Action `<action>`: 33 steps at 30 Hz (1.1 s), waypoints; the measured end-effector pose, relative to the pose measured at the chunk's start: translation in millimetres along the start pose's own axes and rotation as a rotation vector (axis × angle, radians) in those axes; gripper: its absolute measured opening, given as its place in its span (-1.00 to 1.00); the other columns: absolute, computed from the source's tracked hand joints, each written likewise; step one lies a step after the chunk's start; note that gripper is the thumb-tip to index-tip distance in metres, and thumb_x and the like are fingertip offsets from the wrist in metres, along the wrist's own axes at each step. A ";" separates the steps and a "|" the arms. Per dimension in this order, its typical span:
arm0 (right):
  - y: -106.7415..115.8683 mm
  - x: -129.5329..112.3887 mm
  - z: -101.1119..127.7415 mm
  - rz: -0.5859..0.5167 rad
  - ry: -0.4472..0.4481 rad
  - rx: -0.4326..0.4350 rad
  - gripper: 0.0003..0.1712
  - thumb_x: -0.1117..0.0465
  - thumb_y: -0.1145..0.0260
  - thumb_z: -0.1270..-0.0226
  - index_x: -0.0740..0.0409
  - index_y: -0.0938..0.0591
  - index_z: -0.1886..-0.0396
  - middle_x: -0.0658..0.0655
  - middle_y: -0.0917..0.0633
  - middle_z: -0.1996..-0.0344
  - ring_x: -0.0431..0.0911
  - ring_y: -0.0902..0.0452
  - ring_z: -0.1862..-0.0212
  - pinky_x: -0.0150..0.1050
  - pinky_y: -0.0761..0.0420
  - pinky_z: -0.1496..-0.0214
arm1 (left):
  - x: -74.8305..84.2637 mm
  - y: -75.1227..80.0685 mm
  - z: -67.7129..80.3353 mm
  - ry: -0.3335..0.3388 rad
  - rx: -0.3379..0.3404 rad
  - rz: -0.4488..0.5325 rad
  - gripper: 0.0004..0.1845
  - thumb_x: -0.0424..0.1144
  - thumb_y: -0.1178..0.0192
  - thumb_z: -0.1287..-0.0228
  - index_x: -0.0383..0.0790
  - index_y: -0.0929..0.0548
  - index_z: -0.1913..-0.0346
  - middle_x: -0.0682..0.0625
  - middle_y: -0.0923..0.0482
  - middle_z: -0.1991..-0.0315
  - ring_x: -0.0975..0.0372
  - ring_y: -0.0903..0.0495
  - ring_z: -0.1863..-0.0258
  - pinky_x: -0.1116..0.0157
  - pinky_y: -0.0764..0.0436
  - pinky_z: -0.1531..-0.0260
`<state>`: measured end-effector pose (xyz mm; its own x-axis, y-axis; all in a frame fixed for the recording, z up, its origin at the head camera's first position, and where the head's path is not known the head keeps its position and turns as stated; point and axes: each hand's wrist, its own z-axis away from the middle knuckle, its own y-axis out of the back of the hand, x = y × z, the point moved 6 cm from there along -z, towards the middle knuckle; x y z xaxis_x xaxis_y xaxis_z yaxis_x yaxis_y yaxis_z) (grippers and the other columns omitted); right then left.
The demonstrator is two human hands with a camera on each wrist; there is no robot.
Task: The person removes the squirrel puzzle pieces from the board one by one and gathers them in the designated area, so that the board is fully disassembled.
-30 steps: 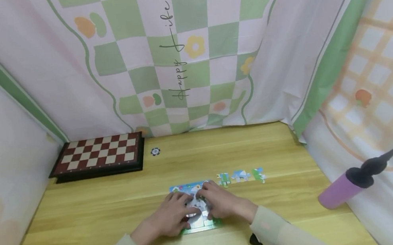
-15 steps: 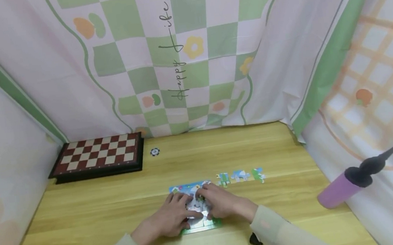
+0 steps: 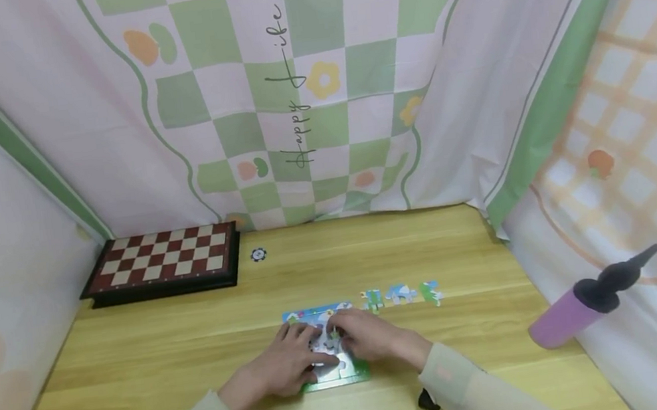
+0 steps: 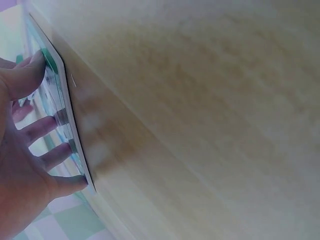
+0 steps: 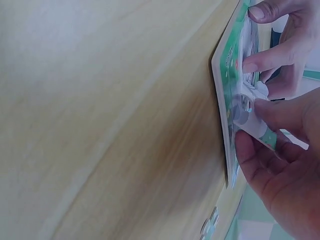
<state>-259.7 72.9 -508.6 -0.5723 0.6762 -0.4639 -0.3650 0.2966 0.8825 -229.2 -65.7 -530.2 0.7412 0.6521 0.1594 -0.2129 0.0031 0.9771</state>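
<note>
A jigsaw puzzle board (image 3: 338,384) with a green lower border lies on the table beneath both hands. My left hand (image 3: 285,363) rests on its left side, fingers spread; in the left wrist view the thumb and fingertips touch the board's face near its edge (image 4: 70,107). At the right side, my right hand (image 3: 372,335) pinches a puzzle piece (image 5: 259,126) between thumb and fingers. That piece, grey-white with a green end, is tilted up from the board in the right wrist view. Part of the picture is hidden under the hands.
Three loose puzzle pieces (image 3: 400,293) lie in a row beyond the right hand. A chessboard box (image 3: 165,255) and a small round chip (image 3: 258,254) are at the back left. A purple cylinder with a black nozzle (image 3: 565,318) stands at the right edge. Curtains enclose the table.
The right hand has drawn slightly toward me, tilting a puzzle piece up from the board's right side. More of the green lower right corner shows. The left hand stays almost still.
</note>
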 end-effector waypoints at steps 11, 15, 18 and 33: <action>-3.6 -0.6 -1.5 0.001 -0.020 -0.062 -0.72 0.33 -0.25 -0.24 0.00 -0.60 0.07 -0.07 -0.69 0.27 -0.32 -0.51 0.30 -0.50 -0.56 0.24 | 1.2 0.9 1.8 -0.017 0.007 -0.008 -0.47 0.01 -0.14 -0.31 0.63 -0.33 -0.27 -0.09 -0.23 -0.44 -0.07 -0.22 -0.40 -0.32 -0.24 -0.34; -1.4 -0.2 -0.5 -0.018 -0.032 -0.055 -0.73 0.32 -0.24 -0.26 0.02 -0.58 0.05 -0.04 -0.70 0.25 -0.32 -0.51 0.30 -0.50 -0.56 0.24 | 0.6 -0.6 1.6 -0.011 -0.001 -0.016 -0.47 0.02 -0.14 -0.32 0.64 -0.31 -0.27 -0.09 -0.22 -0.45 -0.08 -0.22 -0.41 -0.31 -0.23 -0.35; 2.6 1.7 0.3 -0.041 -0.034 -0.036 -0.71 0.32 -0.22 -0.28 0.05 -0.57 0.01 0.00 -0.70 0.22 -0.30 -0.53 0.27 -0.49 -0.58 0.21 | 0.3 -0.9 1.5 -0.002 -0.001 -0.017 -0.46 0.03 -0.13 -0.31 0.66 -0.29 -0.27 -0.09 -0.21 -0.45 -0.08 -0.22 -0.41 -0.32 -0.22 -0.36; 39.3 40.7 28.9 -0.048 -0.062 0.124 -0.65 0.33 -0.31 -0.21 0.16 -0.63 -0.03 0.06 -0.73 0.16 -0.13 -0.62 0.14 -0.21 -0.69 0.03 | -0.8 -0.8 1.1 0.005 0.003 0.027 -0.48 0.02 -0.09 -0.35 0.68 -0.27 -0.27 -0.09 -0.19 -0.47 -0.08 -0.19 -0.43 -0.33 -0.16 -0.38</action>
<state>-276.0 131.6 -490.5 -0.5087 0.6984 -0.5034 -0.2949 0.4081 0.8640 -228.9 -67.1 -530.9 0.7323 0.6553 0.1852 -0.2309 -0.0169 0.9728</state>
